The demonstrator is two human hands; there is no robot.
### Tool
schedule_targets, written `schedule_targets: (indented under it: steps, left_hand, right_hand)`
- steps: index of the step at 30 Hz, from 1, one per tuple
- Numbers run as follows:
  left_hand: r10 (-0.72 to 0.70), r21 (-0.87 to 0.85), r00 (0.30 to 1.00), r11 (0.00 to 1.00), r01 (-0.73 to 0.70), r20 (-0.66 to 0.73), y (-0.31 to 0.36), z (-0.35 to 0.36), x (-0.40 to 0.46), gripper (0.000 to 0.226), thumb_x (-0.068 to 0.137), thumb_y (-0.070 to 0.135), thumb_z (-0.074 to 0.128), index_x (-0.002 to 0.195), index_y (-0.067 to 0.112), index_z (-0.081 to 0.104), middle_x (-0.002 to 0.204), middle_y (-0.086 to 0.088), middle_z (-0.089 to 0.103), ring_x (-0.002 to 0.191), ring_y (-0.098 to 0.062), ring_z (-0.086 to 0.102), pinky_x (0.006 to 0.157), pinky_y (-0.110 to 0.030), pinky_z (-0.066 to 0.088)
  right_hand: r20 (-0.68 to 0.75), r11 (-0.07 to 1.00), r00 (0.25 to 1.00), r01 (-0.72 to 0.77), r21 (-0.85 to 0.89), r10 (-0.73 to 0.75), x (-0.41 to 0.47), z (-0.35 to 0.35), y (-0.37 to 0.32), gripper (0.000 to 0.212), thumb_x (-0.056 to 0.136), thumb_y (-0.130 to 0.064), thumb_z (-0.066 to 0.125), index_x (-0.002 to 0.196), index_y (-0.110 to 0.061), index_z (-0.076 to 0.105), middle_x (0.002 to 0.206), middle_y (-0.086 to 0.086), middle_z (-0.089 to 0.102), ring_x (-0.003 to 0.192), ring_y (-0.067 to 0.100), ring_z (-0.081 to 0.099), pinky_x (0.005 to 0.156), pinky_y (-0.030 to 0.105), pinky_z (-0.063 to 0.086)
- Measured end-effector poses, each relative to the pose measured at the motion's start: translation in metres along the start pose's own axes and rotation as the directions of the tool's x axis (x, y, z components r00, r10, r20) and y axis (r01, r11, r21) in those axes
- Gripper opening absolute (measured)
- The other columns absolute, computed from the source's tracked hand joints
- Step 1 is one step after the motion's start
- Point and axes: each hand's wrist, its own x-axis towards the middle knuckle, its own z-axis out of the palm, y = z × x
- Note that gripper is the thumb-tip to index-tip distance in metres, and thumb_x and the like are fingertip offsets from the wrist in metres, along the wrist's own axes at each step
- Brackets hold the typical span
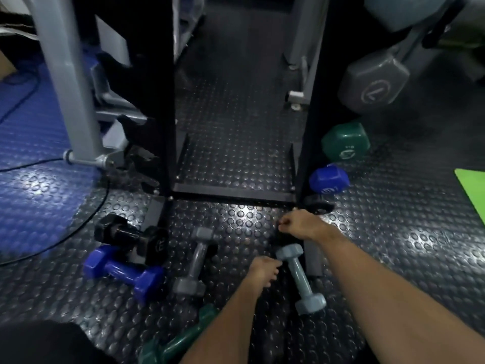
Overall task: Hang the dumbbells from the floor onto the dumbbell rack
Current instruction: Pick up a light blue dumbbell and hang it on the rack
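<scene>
Both hands reach low because the weights lie on the floor below the rack: right hand curled on something dark, left hand loose beside the pale blue dumbbell

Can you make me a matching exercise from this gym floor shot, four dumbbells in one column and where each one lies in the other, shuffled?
Things:
1. black dumbbell
2. blue dumbbell
3. light blue-grey dumbbell
4. grey dumbbell

Places:
A. between the two forearms
B. beside the rack's left foot
C. mid-floor, left of the left hand
D. just in front of the black one

Pairs: 1-B, 2-D, 3-A, 4-C
</scene>
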Motion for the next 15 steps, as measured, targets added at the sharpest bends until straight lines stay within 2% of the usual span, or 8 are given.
schedule_targets:
  steps: [2,4,5,8,11,13,15]
  left_hand:
    - [-0.033,-0.015,0.999,0.999,0.034,0.032,-0.005,0.013,0.006,0.015,0.101,0.029,0.061,0.105,0.015,0.066,0.101,-0.007,0.070,0.081,-0.016,0.062,0.075,-0.031,0.049]
    - [-0.076,-0.062,0.994,0.995,0.081,0.076,-0.008,0.021,0.009,0.030,0.106,0.028,0.053,0.126,0.010,0.064,0.124,-0.013,0.068,0.100,-0.021,0.063,0.090,-0.037,0.052]
    - [-0.082,-0.108,0.992,0.990,0.092,0.091,-0.013,0.025,0.016,0.035,0.107,0.029,0.050,0.133,0.009,0.061,0.129,-0.014,0.066,0.106,-0.023,0.063,0.093,-0.038,0.052]
    - [-0.076,-0.281,0.989,0.953,0.109,0.127,-0.022,0.032,0.030,0.042,0.103,0.036,0.054,0.138,0.013,0.058,0.127,-0.013,0.065,0.109,-0.026,0.065,0.085,-0.037,0.054]
    - [-0.070,-0.362,0.995,0.927,0.093,0.076,-0.020,0.038,0.045,0.070,0.077,0.051,0.077,0.131,0.013,0.055,0.119,-0.011,0.066,0.106,-0.029,0.067,0.083,-0.039,0.056]
    - [0.002,-0.241,0.998,0.970,-0.017,-0.062,-0.011,0.043,0.054,0.078,0.068,0.050,0.088,0.128,0.013,0.055,0.120,-0.013,0.069,0.105,-0.029,0.068,0.083,-0.035,0.054]
    - [0.131,0.056,0.973,0.991,-0.122,-0.192,0.000,0.046,0.065,0.081,0.064,0.054,0.091,0.125,0.012,0.060,0.124,-0.011,0.069,0.109,-0.027,0.068,0.084,-0.025,0.048]
  right_hand:
    - [0.001,0.999,1.000,-0.017,-0.052,0.017,0.002,0.005,0.013,0.032,0.095,-0.036,0.068,0.121,-0.020,0.075,0.124,0.004,0.074,0.116,0.023,0.067,0.104,0.034,0.050]
    - [0.016,0.996,1.000,-0.020,-0.082,0.021,0.004,0.010,0.021,0.032,0.095,-0.035,0.067,0.123,-0.021,0.074,0.126,0.002,0.073,0.118,0.023,0.066,0.105,0.035,0.050]
    - [0.026,0.996,0.999,-0.026,-0.085,0.029,0.006,0.014,0.025,0.032,0.095,-0.034,0.066,0.123,-0.022,0.074,0.127,0.001,0.073,0.118,0.023,0.066,0.105,0.035,0.049]
    - [0.035,0.996,0.999,-0.039,-0.074,0.041,0.010,0.022,0.034,0.032,0.094,-0.033,0.066,0.124,-0.025,0.074,0.129,-0.001,0.072,0.122,0.021,0.064,0.108,0.033,0.048]
    - [0.021,0.999,0.998,-0.051,-0.010,0.051,0.010,0.027,0.045,0.031,0.094,-0.029,0.066,0.123,-0.024,0.075,0.129,-0.001,0.072,0.122,0.019,0.063,0.106,0.028,0.046]
    - [-0.003,0.997,0.998,-0.056,0.050,0.056,0.008,0.025,0.052,0.029,0.096,-0.027,0.064,0.122,-0.021,0.075,0.128,0.000,0.072,0.123,0.020,0.063,0.103,0.026,0.045]
    - [-0.025,0.993,0.998,-0.051,0.105,0.054,0.002,0.020,0.057,0.027,0.098,-0.021,0.060,0.119,-0.017,0.076,0.125,0.002,0.073,0.119,0.019,0.063,0.099,0.026,0.044]
